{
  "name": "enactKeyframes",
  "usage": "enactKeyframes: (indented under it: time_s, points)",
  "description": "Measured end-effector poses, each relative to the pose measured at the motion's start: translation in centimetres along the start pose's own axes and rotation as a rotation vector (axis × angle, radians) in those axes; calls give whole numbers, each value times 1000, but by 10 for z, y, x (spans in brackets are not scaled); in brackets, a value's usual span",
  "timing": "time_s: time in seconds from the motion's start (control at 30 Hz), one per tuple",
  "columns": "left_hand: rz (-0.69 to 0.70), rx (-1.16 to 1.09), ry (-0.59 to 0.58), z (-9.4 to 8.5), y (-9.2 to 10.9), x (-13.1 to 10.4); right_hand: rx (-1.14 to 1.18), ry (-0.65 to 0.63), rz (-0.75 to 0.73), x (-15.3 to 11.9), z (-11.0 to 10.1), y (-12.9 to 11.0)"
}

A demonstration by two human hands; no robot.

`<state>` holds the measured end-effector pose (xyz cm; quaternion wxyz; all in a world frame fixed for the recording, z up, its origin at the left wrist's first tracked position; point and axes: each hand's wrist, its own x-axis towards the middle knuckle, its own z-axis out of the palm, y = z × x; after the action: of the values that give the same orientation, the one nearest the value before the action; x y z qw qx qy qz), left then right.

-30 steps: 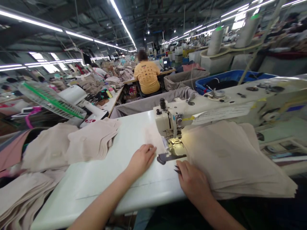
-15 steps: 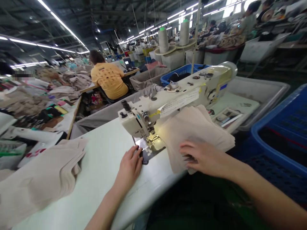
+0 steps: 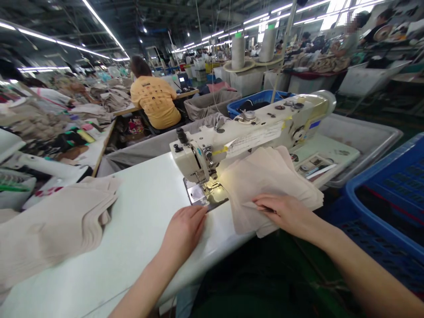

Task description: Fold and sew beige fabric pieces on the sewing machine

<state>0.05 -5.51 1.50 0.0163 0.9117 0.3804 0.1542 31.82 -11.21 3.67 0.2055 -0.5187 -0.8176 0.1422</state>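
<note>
The white sewing machine (image 3: 265, 128) stands across the table, its lamp lighting the presser foot and metal needle plate (image 3: 197, 194). My left hand (image 3: 185, 227) rests at the plate's front edge, fingers curled and pressed together; whatever they may pinch is hidden. On the right, a stack of beige fabric pieces (image 3: 247, 181) lies beside the needle area and drapes over the table's front edge. My right hand (image 3: 286, 214) is on this stack, fingers closed around a small dark metal tool (image 3: 267, 209), mostly covered, perhaps thread snips.
Another beige fabric stack (image 3: 56, 225) lies on the table (image 3: 139, 212) at left. A blue plastic basket (image 3: 357, 190) stands at right, a grey bin (image 3: 380, 128) behind the machine. Thread cones (image 3: 237, 53) stand beyond. A person in a yellow shirt (image 3: 155, 101) sits ahead, facing away.
My left hand has drawn back slightly from the needle plate, its fingers now more curled. My right hand stays on the fabric, its fingers closer together. The view has shifted a little.
</note>
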Motion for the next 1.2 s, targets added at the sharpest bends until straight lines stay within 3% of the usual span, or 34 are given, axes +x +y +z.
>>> enactKeyframes:
  time_s: [0.1,0.2,0.27,0.43,0.53,0.7,0.77,0.83,0.93,1.0,1.13,1.2]
  points:
    - [130,-211,73,-9,31,17,-76,-8,-59,4,11,-30]
    - [308,-426,-87,-11,44,31,-32,-72,-254,8,27,-64]
    - [361,-489,-195,-10,41,29,11,-91,-292,8,35,-77]
    - [164,-485,-212,-20,10,-28,119,-53,-315,5,43,-69]
    - [7,-522,-200,-33,-10,-65,108,-108,-381,3,45,-57]
    - [-141,-607,-215,-46,-26,-88,36,-176,-401,17,52,-54]
    - [-142,-633,-228,-48,-27,-86,144,-164,-342,28,55,-56]
    - [-193,-657,-223,-48,-25,-81,287,-154,-176,40,60,-56]
    - [-439,-666,-104,-42,-23,-73,417,-57,225,55,75,-54]
    - [-602,-631,16,-35,-22,-68,471,116,448,60,88,-53]
    - [-701,-554,149,-20,-18,-67,584,404,556,56,107,-55]
    - [-702,-534,185,-17,-14,-69,558,432,517,52,108,-57]
